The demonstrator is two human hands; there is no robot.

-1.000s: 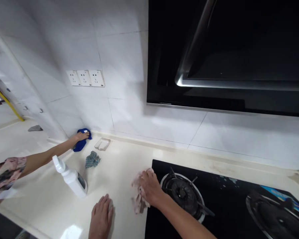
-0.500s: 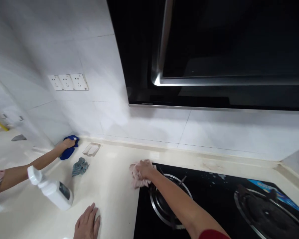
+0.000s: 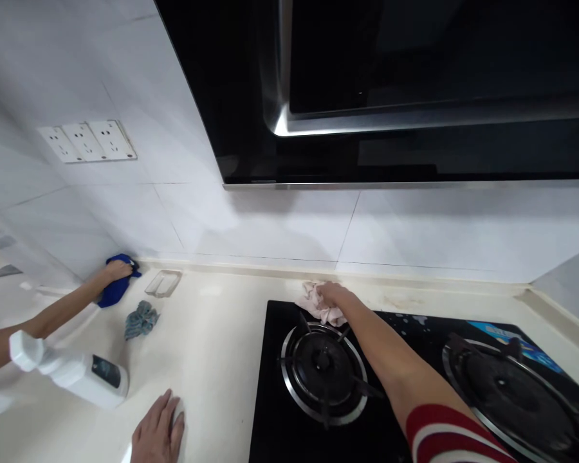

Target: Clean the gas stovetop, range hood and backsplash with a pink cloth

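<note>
At the back of the gas cooktop [image 3: 276, 405], the right hand [image 3: 333, 295] is clutching a pink cloth [image 3: 313, 302];
the left hand [image 3: 157, 432], clasping nothing, is resting on the countertop [image 3: 217, 354], probably bracing that reach.

black glass two-burner gas hob [image 3: 376, 431]: front cut off; printing on its glossy blue sticker [image 3: 499, 334] illegible.
crumpled pale pink cloth [image 3: 316, 303], at hob's back edge: partly covered by bare right hand [image 3: 332, 295], fingertips hidden.
bare left hand [image 3: 157, 432], left of hob: wrist cut off.
white plastic bottle [image 3: 80, 378], farther left of hob: label [image 3: 106, 371] unreadable.
black range hood [image 3: 390, 71], above hob: top cut off.
</note>
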